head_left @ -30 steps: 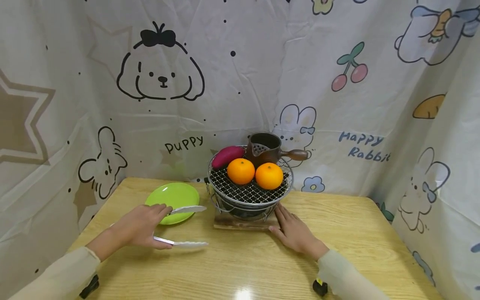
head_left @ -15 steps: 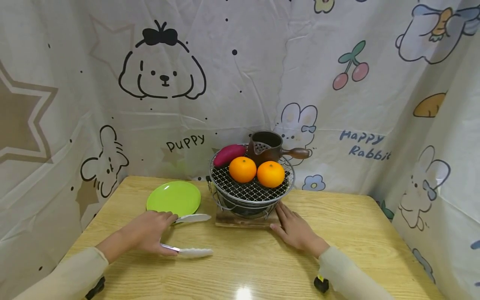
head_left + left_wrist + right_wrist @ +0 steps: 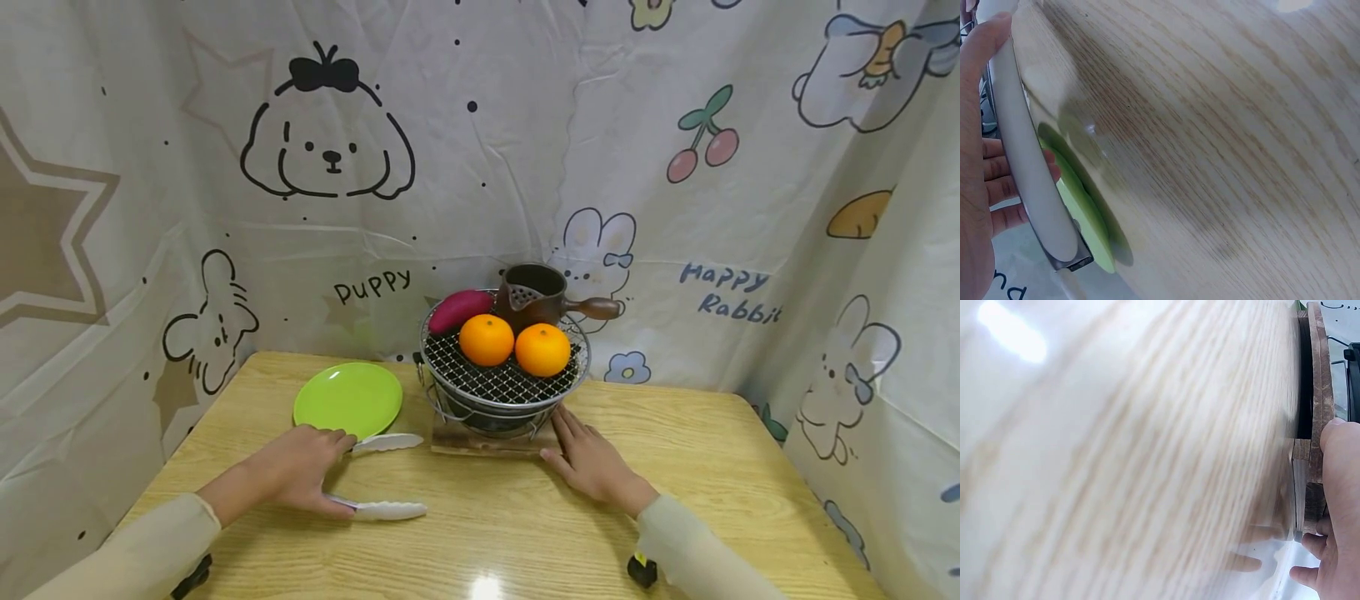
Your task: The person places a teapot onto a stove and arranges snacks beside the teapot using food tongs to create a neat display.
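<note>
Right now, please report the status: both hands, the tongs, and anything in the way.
Left hand holds white-tipped metal tongs, jaws apart, on table. Right hand flat against wooden grill base. Green round plate beside tongs; path clear.

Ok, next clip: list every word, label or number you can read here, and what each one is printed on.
"Puppy": on the printed curtain, in black letters below the dog drawing, left of the grill.
"Happy Rabbit": on the same curtain, in blue letters over two lines, right of the brown pot.
In the left wrist view, part of a black letter shows at the bottom edge, cut off, not readable.
Nothing else carries text.
</note>
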Demonstrator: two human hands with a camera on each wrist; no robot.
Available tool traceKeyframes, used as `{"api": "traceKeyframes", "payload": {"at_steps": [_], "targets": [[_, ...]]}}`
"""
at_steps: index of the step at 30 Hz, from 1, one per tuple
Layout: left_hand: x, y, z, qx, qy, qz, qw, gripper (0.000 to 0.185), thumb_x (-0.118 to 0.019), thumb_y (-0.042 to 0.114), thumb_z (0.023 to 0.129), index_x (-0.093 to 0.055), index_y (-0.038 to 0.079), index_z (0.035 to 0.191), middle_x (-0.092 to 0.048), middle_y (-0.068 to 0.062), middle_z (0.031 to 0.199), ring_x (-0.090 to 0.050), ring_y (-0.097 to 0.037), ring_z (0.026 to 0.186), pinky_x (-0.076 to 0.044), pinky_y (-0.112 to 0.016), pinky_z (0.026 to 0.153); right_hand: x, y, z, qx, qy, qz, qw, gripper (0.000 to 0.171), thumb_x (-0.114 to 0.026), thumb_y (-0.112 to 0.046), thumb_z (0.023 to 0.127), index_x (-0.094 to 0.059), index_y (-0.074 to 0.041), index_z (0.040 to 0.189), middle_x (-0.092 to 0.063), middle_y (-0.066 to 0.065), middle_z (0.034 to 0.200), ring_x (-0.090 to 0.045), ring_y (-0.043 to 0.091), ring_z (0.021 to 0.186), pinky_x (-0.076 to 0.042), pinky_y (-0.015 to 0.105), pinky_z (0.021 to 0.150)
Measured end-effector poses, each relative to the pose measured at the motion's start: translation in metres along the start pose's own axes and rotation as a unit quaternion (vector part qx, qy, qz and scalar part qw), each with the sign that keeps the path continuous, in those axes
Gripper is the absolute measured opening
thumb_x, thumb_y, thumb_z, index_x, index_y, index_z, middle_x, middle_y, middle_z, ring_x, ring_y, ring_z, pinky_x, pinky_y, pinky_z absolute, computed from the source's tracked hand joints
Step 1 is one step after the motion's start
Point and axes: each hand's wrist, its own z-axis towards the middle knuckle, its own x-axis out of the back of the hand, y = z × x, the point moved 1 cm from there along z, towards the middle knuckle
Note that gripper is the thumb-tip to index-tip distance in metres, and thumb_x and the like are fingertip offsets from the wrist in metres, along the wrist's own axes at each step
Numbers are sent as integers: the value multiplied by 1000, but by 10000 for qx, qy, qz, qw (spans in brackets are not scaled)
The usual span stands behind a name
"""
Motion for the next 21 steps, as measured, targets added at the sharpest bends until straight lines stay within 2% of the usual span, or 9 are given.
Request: {"api": "traceKeyframes", "payload": {"at_steps": [10, 16, 21], "targets": [[-7, -1, 2, -105, 88, 55, 9999, 88, -57, 89, 75, -61, 8, 111, -61, 5, 88, -57, -9, 71, -50, -29, 63, -1, 0, 0, -27, -11, 64, 10000, 74, -44, -46, 107, -25, 5, 158, -22, 24, 166, -32, 41, 152, -38, 58, 116], [-11, 1, 0, -144, 155, 257, 9994, 90, -58, 87, 76, -59, 7, 117, -63, 1, 95, -61, -14, 81, -53, -33, 70, -3, 1, 0, -17, -9, 76, 10000, 75, -44, -46, 107, -25, 4, 158, -21, 24, 167, -31, 41, 152, -38, 58, 116], [-14, 3, -1, -41, 159, 320, 9994, 94, -58, 86, 77, -57, 4, 125, -63, -5, 106, -62, -21, 95, -55, -39, 79, -2, 1, 0, -13, 46, 104, 9999, 74, -46, -45, 107, -26, 5, 158, -22, 24, 166, -31, 42, 152, -38, 59, 116]]}}
